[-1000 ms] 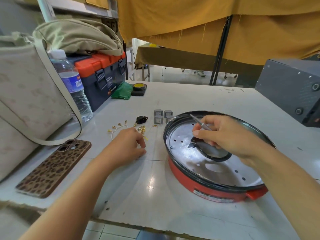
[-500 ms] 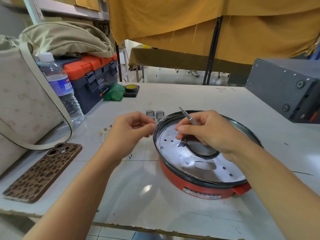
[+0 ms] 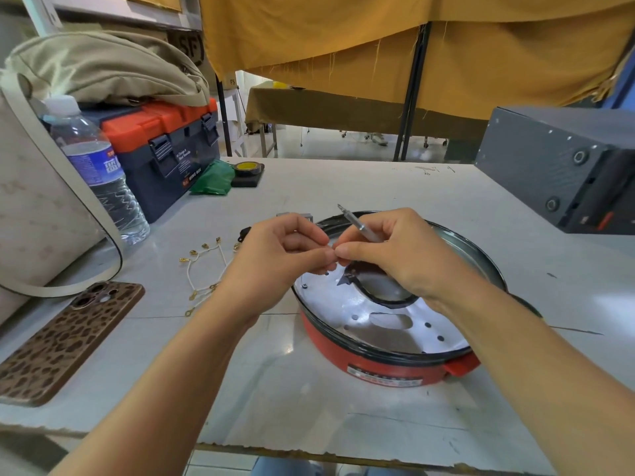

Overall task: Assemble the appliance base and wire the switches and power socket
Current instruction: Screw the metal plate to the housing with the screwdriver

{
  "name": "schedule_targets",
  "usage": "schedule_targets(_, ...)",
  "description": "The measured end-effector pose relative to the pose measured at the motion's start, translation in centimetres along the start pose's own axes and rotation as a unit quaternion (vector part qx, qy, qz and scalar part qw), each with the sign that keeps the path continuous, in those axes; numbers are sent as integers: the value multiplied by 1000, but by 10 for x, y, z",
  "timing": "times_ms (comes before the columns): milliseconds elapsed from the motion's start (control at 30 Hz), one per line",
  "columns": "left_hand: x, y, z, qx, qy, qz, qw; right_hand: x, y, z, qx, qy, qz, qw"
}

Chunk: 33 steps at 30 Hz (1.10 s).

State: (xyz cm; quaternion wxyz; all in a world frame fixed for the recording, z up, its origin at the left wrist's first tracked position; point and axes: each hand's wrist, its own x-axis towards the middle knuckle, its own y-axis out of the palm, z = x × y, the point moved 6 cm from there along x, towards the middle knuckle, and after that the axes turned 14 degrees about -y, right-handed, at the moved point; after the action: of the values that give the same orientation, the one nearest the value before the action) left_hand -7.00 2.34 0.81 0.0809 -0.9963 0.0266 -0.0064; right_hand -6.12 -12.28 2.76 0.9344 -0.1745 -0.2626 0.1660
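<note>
A white worktop (image 3: pixel 309 400), chipped along its near edge, is shown beneath mustard curtains (image 3: pixel 481 46). The red base (image 3: pixel 388 369) lies right of centre, its perforated metal plate facing up. Above its left rim the left hand (image 3: pixel 275 259) and right hand (image 3: pixel 395 259) are brought fingertip to fingertip, pinching something too small to identify; a screwdriver (image 3: pixel 360 226) is held in the right. Terminal-tipped wires (image 3: pixel 206 269), a phone (image 3: pixel 65 338), bottle (image 3: pixel 96 173) and toolbox (image 3: pixel 165 146) are seen at left, a grey box (image 3: pixel 556 166) at upper right.

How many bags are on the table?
2. One big cream bag stands at the left edge, its strap lying on the table. One tan bag lies on top of the orange-lidded toolbox behind the water bottle. More could be hidden out of view.
</note>
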Motion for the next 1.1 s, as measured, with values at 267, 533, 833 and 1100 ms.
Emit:
schedule_targets(267, 2, -30, 9, 127, -19, -152, 980, -3, -16, -10, -46, 23, 12, 999)
schedule_targets(533, -7, -9, 54, 123, -276, 42, 952, -15, -27, -32, -81, 102, 84, 988)
schedule_targets(833, 14, -11, 47, 112, -234, 20, 966, -24, -29, -37, -136, 120, 133, 974)
schedule_targets(1100, 34, -19, 32, 129, -186, 12, 974, -19, -27, -31, -168, 106, 150, 969)
